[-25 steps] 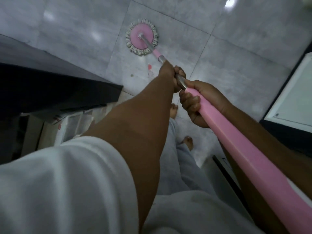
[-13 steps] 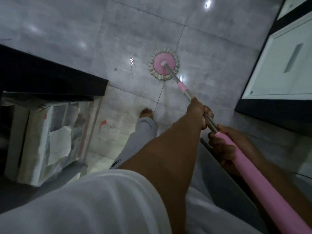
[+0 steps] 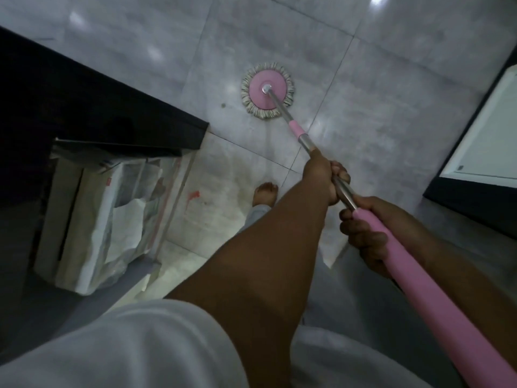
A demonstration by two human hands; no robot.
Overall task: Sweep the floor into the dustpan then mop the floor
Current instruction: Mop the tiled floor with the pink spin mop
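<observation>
A round pink mop head with a pale string fringe lies flat on the grey tiled floor. Its handle runs down to the right, steel near the head and pink further back. My left hand grips the steel part of the shaft. My right hand holds the start of the thick pink grip just behind it. No dustpan or broom is in view.
A black counter juts in from the left, with white boxes and plastic wrap under it. A white appliance on a black base stands at the right. My bare foot is on the tile near a small red mark.
The mop head has slid across the tiles to the right of the counter corner, and I have stepped forward. Both hands keep the same grip on the handle.
</observation>
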